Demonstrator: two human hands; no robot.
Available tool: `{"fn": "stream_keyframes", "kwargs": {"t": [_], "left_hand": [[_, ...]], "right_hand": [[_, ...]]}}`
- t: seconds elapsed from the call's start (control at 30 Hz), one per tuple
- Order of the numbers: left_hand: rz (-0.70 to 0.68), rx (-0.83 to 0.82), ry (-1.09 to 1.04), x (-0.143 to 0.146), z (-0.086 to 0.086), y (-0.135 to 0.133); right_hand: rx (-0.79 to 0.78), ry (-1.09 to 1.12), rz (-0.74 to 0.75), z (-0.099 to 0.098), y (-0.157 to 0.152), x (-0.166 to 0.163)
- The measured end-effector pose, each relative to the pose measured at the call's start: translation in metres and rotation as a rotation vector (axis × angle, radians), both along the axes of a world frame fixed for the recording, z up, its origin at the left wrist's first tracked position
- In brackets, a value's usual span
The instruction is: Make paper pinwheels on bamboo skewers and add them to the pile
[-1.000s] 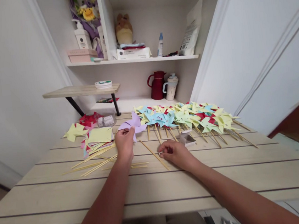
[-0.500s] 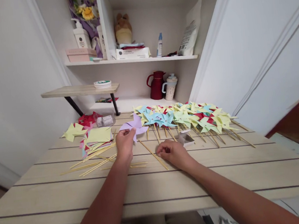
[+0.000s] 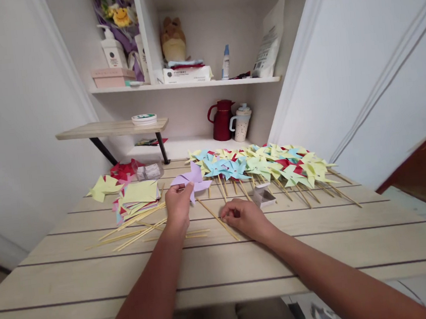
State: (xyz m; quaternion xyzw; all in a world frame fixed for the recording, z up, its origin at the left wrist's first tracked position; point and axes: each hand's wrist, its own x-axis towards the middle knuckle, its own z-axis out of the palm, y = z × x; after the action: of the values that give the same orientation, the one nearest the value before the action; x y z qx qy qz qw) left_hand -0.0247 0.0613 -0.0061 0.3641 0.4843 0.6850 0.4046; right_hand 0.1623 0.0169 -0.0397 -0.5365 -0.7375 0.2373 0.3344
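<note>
My left hand (image 3: 178, 203) pinches a purple paper pinwheel (image 3: 195, 178) near its centre, just above the table. A thin wooden stick (image 3: 218, 220) lies slantwise between my hands, its upper end close to the pinwheel. My right hand (image 3: 244, 217) rests on the table to the right of that stick, thumb and fingertips pressed together; whatever they may hold is too small to name. Right behind it stands a small open box (image 3: 264, 197). Beside my left hand are loose sticks (image 3: 129, 231) and a stack of coloured paper squares (image 3: 140, 193).
Several finished pinwheels on sticks (image 3: 259, 165) cover the back right of the table. A yellow pinwheel (image 3: 104, 188), red paper pieces (image 3: 125, 168) and a clear plastic box (image 3: 149, 171) lie back left, by a small raised shelf (image 3: 111, 128). A red jug (image 3: 223, 120) and a cup (image 3: 241, 123) stand behind.
My right hand has shifted very slightly left, fingertips still together. The left hand keeps the purple pinwheel in the same place. The view has tilted a little.
</note>
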Motion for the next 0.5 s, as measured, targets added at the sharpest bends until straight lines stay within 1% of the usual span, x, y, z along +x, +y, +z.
{"fn": "stream_keyframes", "kwargs": {"t": [0.5], "left_hand": [[0.000, 0.005, 0.018, -0.0008, -0.0043, 0.0027]], "right_hand": [[0.000, 0.026, 0.026, -0.0024, -0.0010, -0.0038]]}}
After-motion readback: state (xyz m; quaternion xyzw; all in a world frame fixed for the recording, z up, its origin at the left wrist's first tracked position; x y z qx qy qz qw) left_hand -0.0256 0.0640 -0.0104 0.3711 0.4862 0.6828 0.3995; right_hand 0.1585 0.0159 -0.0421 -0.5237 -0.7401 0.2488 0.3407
